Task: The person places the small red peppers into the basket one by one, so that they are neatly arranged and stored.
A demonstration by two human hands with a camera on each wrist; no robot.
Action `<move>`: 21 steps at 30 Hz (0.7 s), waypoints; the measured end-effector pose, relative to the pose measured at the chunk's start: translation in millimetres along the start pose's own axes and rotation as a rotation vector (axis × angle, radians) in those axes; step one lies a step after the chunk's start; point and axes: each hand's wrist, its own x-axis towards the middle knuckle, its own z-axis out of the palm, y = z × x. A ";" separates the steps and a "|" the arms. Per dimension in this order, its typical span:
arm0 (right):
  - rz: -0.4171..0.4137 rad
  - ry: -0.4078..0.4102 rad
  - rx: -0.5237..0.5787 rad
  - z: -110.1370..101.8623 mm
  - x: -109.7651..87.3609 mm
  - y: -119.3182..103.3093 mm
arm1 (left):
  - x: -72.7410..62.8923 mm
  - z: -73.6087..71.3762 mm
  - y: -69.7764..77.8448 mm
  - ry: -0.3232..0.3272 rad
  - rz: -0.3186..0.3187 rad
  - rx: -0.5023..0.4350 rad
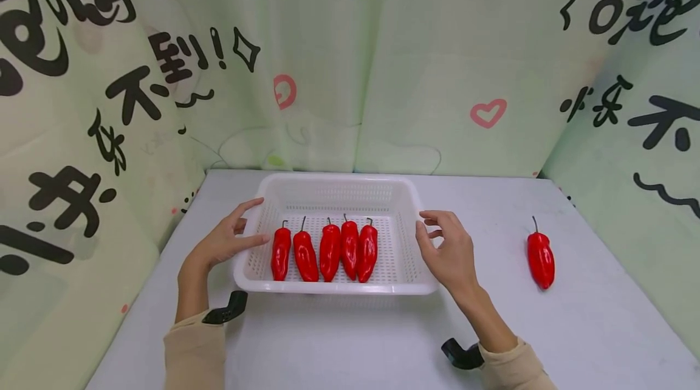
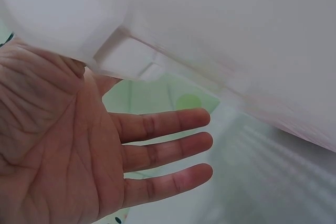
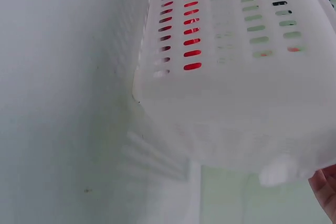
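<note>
A white perforated plastic basket [image 1: 358, 287] is on the table, with several glossy red chili peppers [image 1: 330, 250] standing in a row inside. At its left side, my left hand [image 1: 221, 241] is spread, with the thumb reaching over the rim and the index finger along it. In the left wrist view, three fingers [image 2: 168, 153] of that hand extend straight beside the basket; its thumb is mostly hidden. My right hand [image 1: 449, 248] is by the right rim, its fingers loosely bent; whether the tips touch the rim is unclear. Only a sliver of it shows in the right wrist view.
One more red pepper [image 1: 541, 259] lies on the white table [image 1: 492, 208] to the right of the basket. A pale green curtain [image 1: 317, 62] with black writing and pink hearts surrounds the table at the back and both sides.
</note>
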 end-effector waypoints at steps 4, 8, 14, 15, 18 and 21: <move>0.019 0.000 -0.029 -5.8 -5.8 5.9 | 0.0 1.2 -0.1 -0.003 -0.007 -0.006; 0.018 0.009 -0.046 -10.9 -9.2 14.7 | -0.1 1.4 -0.1 -0.002 -0.008 -0.014; 0.029 0.023 -0.055 -18.1 -13.8 28.4 | 1.1 0.4 -0.8 0.001 0.000 -0.012; 0.037 0.024 -0.059 -19.2 -15.0 30.3 | 1.2 0.3 -0.9 0.000 0.000 -0.012; 0.057 0.021 -0.082 -22.6 -18.5 35.5 | 1.3 0.2 -1.0 0.001 -0.003 -0.014; 0.062 0.011 -0.111 -25.9 -21.1 40.3 | 1.0 0.3 -0.7 0.003 -0.003 -0.017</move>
